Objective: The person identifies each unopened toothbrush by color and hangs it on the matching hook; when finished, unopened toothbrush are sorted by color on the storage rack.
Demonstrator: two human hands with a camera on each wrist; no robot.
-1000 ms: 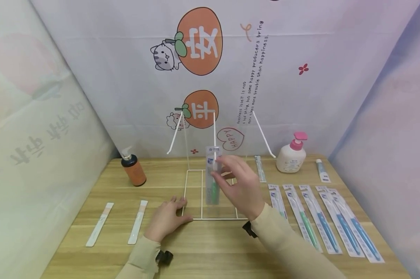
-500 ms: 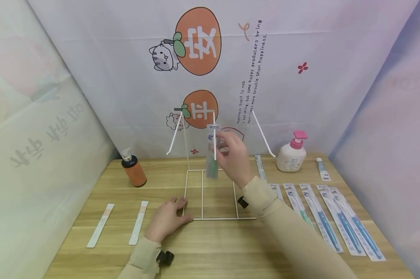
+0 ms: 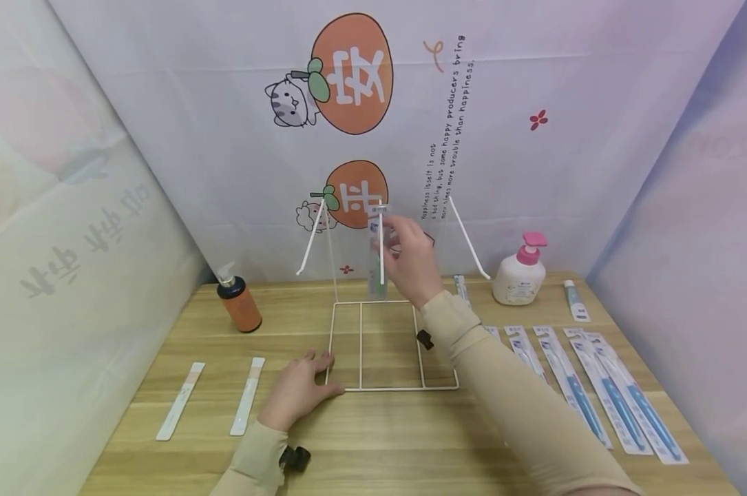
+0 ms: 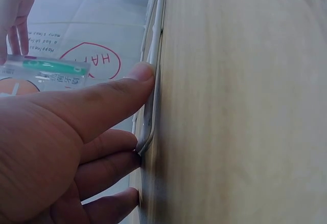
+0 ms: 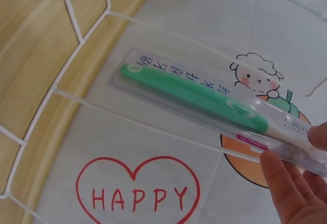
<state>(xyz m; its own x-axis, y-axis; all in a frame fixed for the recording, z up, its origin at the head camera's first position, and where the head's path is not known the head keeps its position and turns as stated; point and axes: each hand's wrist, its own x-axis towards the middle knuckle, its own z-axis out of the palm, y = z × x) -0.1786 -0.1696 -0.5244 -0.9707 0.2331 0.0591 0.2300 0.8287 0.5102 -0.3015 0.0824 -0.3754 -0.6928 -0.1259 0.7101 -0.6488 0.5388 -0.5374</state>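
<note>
My right hand pinches a toothbrush in a clear blister pack with a green handle. The pack hangs upright beside the middle prong of a white wire display rack; its top overlaps the prong in the head view. Seen from the right wrist, thumb and fingers grip the pack's head end, and the green handle points away from the hand. My left hand holds the rack's front left base corner, the thumb on the front wire and the other fingers behind it.
Several packaged toothbrushes lie at the right, partly behind my right sleeve. Behind them are a white pump bottle and a toothpaste tube. An orange-and-black pump bottle stands left; two slim white packets lie in front of it.
My right hand has raised the packaged toothbrush and moved it farther back along the rack's middle prong. The left hand stays on the rack's base corner.
</note>
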